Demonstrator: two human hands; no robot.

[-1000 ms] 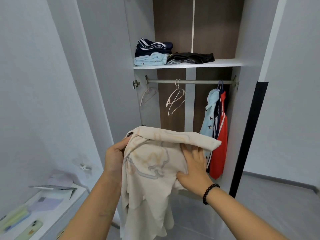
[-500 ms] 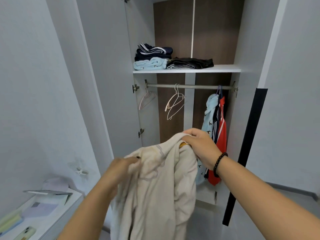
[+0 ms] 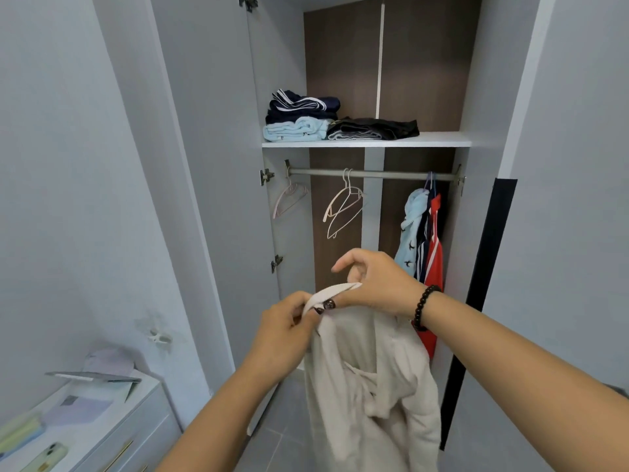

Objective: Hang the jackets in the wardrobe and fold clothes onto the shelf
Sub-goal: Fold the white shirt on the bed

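**Cream garment held up before the open wardrobe**

Head view: the left hand pinches the top edge of a cream garment, and the right hand hooks curled fingers under the same edge. The garment hangs near, below the rail and the shelf of folded clothes.

A bedroom or dressing corner in a home, plainly. Built-in wardrobe with grey doors thrown open, wood-grain back panel, a white shelf stacked with folded clothes, a metal rail below carrying empty hangers and a few hung jackets. Low white drawer unit at the left wall, strewn with a phone and papers. Pale walls, grey tiled floor.
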